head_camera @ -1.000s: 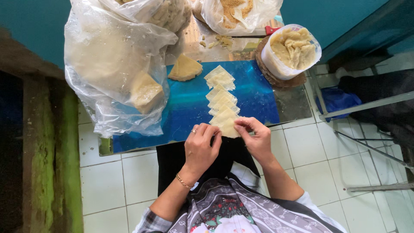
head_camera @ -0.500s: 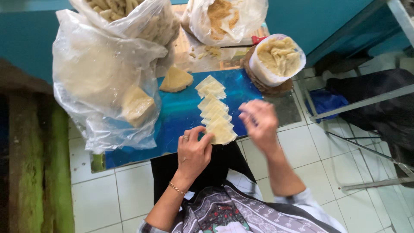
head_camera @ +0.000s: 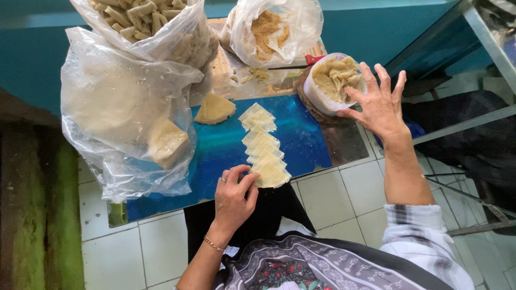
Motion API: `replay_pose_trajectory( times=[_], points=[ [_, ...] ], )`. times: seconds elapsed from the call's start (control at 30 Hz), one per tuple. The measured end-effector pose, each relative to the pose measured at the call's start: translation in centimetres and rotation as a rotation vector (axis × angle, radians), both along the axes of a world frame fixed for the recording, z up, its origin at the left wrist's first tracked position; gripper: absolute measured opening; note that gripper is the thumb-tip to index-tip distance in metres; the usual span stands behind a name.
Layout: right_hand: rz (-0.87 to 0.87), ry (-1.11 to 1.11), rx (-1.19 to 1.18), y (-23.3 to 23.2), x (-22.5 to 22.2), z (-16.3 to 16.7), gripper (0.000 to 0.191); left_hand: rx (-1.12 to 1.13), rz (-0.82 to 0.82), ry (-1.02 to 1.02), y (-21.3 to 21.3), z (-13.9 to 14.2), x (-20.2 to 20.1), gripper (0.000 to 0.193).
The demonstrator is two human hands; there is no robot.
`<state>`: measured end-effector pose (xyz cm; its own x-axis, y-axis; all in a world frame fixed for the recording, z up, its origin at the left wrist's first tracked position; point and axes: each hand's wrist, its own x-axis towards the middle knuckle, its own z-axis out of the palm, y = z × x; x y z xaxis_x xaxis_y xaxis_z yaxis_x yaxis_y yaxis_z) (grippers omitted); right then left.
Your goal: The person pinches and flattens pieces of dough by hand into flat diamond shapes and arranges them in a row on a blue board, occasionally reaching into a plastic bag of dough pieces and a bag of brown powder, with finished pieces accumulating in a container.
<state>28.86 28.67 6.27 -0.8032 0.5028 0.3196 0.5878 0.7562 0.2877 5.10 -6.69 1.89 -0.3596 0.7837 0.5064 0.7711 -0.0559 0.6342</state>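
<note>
Pale yellow dough wrappers (head_camera: 263, 146) lie overlapped in a row on a blue board (head_camera: 312, 142). My left hand (head_camera: 234, 197) rests at the board's near edge, fingertips touching the nearest wrapper (head_camera: 273, 174). My right hand (head_camera: 379, 102) is raised with fingers spread, holding nothing, right beside a round bowl of beige filling (head_camera: 333, 80) lined with clear plastic.
A big clear bag (head_camera: 126, 115) with a stack of wrappers sits at the left. A bag of rolled pieces (head_camera: 148, 24) and a bag of crumbs (head_camera: 271, 29) stand at the back. A loose wrapper stack (head_camera: 215, 109) lies on the board. Metal frame at right.
My right hand has left the near wrapper and swung up and right to the filling bowl. My left hand stays by the near wrapper.
</note>
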Motion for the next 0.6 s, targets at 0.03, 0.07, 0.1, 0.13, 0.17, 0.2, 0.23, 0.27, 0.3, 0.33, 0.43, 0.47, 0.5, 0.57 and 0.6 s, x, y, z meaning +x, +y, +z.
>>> replay_pose_trajectory(
  times=[0.03, 0.07, 0.1, 0.13, 0.17, 0.2, 0.23, 0.27, 0.3, 0.33, 0.43, 0.47, 0.5, 0.57, 0.6],
  points=[
    [-0.006, 0.000, -0.008, 0.2, 0.2, -0.4, 0.056, -0.006, -0.002, 0.000, -0.1, 0.0, 0.0, 0.024],
    [0.016, 0.038, -0.065, 0.5, 0.4, -0.6, 0.056, -0.005, -0.001, -0.002, -0.1, 0.0, 0.0, 0.024],
    [0.039, 0.077, -0.118, 0.8, 0.4, -0.8, 0.055, -0.002, -0.001, -0.003, -0.1, 0.0, 0.0, 0.024],
    [0.062, 0.116, -0.168, 1.1, 0.4, -1.0, 0.055, 0.005, 0.000, -0.004, -0.1, 0.1, 0.0, 0.023],
    [0.063, 0.146, -0.222, 1.3, 0.3, -1.0, 0.053, 0.004, -0.002, -0.004, 0.0, 0.1, 0.0, 0.024],
    [0.065, 0.176, -0.275, 1.4, 0.2, -1.1, 0.051, 0.004, -0.002, -0.003, 0.0, 0.1, 0.0, 0.024],
    [0.068, 0.205, -0.330, 1.4, -0.1, -1.0, 0.050, 0.002, -0.001, -0.004, 0.0, 0.2, 0.0, 0.025],
    [0.073, 0.246, -0.382, 1.3, -0.3, -0.8, 0.048, 0.001, -0.002, -0.002, 0.0, 0.3, -0.1, 0.025],
    [0.078, 0.287, -0.434, 1.0, -0.6, -0.5, 0.047, 0.001, -0.003, 0.000, 0.0, 0.3, -0.1, 0.025],
    [0.084, 0.327, -0.487, 0.7, -0.9, -0.1, 0.047, -0.001, -0.003, 0.001, 0.0, 0.3, 0.0, 0.025],
    [0.186, 0.606, -0.664, -1.6, -1.2, 1.9, 0.046, 0.005, -0.010, -0.019, -0.1, 0.4, 0.0, 0.024],
    [0.220, 0.622, -0.650, -2.9, -1.5, 2.4, 0.042, 0.013, -0.014, 0.004, -0.1, 0.4, 0.0, 0.024],
    [0.255, 0.639, -0.638, -4.5, -1.8, 2.7, 0.039, 0.021, -0.017, 0.027, 0.0, 0.5, 0.0, 0.023],
    [0.354, 0.564, -0.502, -7.9, -2.8, 2.8, 0.032, 0.037, -0.026, 0.081, 0.2, 0.5, 0.1, 0.024],
    [0.414, 0.472, -0.375, -9.8, -3.6, 2.3, 0.028, 0.046, -0.034, 0.113, 0.3, 0.6, 0.2, 0.024]
  ],
)
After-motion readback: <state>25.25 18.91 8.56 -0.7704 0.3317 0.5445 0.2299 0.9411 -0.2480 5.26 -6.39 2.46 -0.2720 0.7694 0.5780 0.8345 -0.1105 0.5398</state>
